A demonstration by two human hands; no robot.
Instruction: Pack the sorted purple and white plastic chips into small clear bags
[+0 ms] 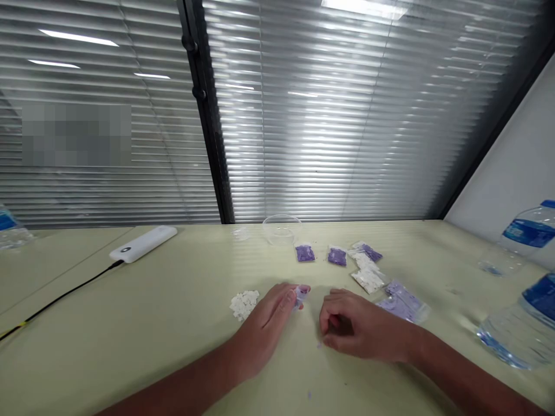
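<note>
My left hand is closed round a small clear plastic bag with pale purple bits in it, pinched between thumb and fingers. A little to its right, my right hand is curled low over the table, its fingertips bent inward; what they hold, if anything, is hidden. Just left of my left hand lies a loose pile of small white pieces. Behind my right wrist rests a larger bag of pale purple pieces, partly covered by the hand. A tiny purple piece lies nearer to me.
Farther back are two dark purple bags, bags of white pieces and a clear round container. Water bottles stand at the right. A white device with a black cable lies at left, before the blinds.
</note>
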